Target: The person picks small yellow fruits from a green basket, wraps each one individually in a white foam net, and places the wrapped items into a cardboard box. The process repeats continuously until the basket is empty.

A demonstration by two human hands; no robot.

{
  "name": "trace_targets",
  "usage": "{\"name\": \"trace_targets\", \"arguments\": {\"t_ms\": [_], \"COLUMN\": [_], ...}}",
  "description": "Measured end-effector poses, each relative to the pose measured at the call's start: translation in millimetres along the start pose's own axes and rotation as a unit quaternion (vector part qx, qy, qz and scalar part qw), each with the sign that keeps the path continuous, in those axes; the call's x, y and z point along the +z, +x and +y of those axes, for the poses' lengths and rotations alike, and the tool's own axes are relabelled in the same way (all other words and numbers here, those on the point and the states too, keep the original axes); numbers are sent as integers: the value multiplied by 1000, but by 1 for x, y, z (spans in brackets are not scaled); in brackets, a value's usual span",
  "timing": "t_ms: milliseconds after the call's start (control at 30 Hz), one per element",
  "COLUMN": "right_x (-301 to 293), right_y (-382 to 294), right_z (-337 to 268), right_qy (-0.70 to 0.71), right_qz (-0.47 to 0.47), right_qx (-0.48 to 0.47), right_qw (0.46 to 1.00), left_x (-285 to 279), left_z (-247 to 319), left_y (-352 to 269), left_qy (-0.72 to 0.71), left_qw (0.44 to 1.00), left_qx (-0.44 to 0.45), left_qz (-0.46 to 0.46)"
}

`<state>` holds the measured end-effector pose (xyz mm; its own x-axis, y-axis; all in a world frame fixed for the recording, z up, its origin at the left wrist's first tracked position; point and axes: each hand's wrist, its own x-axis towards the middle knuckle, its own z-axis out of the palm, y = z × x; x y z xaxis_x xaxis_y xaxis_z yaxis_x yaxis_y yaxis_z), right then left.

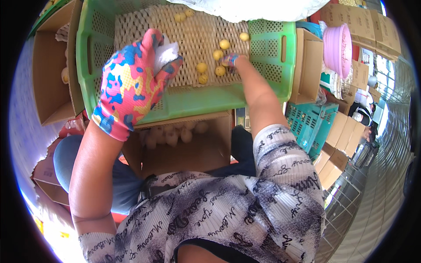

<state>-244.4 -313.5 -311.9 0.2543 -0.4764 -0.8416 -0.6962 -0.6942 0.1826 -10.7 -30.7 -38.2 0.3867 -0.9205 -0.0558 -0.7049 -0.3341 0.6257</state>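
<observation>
My left hand (131, 82), in a pink, blue and yellow patterned glove, is raised over the left side of a green plastic crate (204, 102). Between its thumb and fingers is a crumpled piece of white wrapping (166, 54). My right hand (229, 61), in a matching glove, reaches down into the crate among small round yellow fruits (202, 68). Its fingertips are beside one yellow fruit (218, 55); whether they grip any is hidden. A cream netted liner (187, 42) covers the crate's bottom.
Below the crate, an open cardboard box (190, 161) holds several white-wrapped pieces. Another cardboard box (49, 72) stands left, and one (307, 65) right. White sheeting (256, 8) hangs over the crate's far edge. Rightward are a pink basin (335, 51) and a teal crate (310, 128).
</observation>
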Motion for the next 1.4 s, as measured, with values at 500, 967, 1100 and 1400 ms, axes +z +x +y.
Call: {"name": "trace_targets", "arguments": {"t_ms": [500,967,1100,1400], "right_x": [-135,-112,-122,-126], "right_y": [-286,-359,-366,-372], "right_z": [-70,-153,-154,-164], "right_qy": [370,517,375,285], "right_qz": [234,388,451,407], "right_qx": [-471,-491,-501,-544], "right_qw": [766,584,637,676], "left_x": [-13,-37,-43,-35], "left_z": [8,-3,-8,-23], "left_y": [-6,-31,-37,-38], "left_qy": [-103,-282,-286,-306], "left_qw": [988,957,926,933], "left_qx": [-29,50,169,173], "left_qz": [-114,-54,-181,-77]}}
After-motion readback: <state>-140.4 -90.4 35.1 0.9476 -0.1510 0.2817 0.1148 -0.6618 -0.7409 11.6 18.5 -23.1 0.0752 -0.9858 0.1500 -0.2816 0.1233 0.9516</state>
